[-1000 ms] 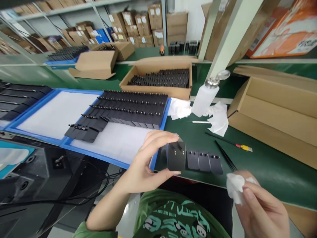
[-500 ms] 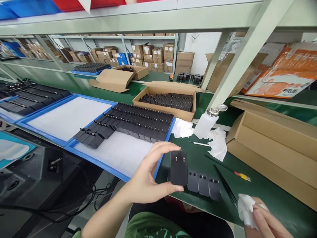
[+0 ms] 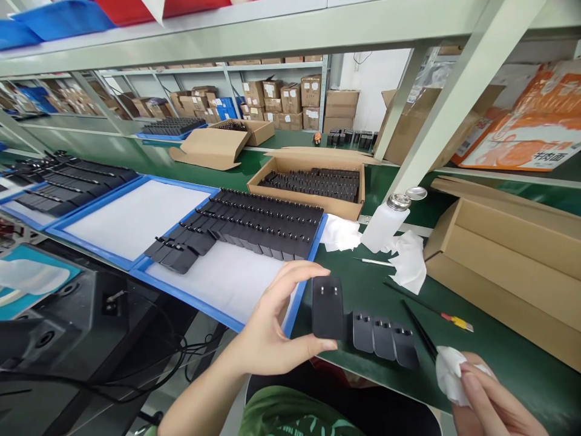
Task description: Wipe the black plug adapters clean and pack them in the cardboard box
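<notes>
Left hand (image 3: 267, 336) pinches a black rectangular plastic plug adapter (image 3: 327, 307) over the green worktop (image 3: 490, 348); right hand (image 3: 490, 406) clutches a crumpled white wipe (image 3: 449, 372).

A long workbench with a green mat (image 3: 490, 339) runs through the room under a pale green steel shelf frame (image 3: 281, 33), whose slanted upright (image 3: 436, 112) comes down to the bench beside an open cardboard box (image 3: 508, 266). Across the aisle a second green bench (image 3: 290, 140) stands before metal racking (image 3: 227, 91) stacked with labelled brown cartons (image 3: 295, 97), against a white wall (image 3: 376, 79) in bright, even light. At the near left, dark machinery (image 3: 68, 339) with loose black cables (image 3: 181, 357) sits below the bench edge.
</notes>
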Demonstrator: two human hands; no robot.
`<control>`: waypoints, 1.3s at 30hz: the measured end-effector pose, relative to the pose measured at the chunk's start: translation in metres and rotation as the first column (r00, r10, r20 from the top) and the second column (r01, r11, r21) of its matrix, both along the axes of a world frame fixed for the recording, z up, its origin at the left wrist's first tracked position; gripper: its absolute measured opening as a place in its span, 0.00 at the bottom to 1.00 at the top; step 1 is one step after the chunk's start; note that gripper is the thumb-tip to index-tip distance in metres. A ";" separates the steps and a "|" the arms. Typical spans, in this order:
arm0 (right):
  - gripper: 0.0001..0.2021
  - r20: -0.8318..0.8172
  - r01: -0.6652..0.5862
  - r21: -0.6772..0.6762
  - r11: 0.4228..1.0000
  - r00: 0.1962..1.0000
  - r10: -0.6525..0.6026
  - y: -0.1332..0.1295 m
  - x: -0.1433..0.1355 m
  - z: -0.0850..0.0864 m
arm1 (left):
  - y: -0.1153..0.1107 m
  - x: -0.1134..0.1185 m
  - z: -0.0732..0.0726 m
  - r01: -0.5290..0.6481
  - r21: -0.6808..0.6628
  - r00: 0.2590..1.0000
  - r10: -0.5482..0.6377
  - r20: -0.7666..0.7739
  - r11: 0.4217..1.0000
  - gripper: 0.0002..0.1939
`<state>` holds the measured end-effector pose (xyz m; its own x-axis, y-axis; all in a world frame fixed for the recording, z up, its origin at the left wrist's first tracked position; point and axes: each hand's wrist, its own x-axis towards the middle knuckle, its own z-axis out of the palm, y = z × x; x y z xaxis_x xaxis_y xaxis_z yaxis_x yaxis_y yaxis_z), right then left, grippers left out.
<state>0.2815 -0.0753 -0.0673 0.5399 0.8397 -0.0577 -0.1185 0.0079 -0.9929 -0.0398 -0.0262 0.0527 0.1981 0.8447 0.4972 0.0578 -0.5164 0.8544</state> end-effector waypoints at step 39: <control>0.07 0.225 -0.130 0.230 0.964 0.971 0.077 0.004 -0.021 0.040 | 0.005 -0.002 -0.053 0.052 -0.082 0.703 -0.095 -0.705 0.995 0.43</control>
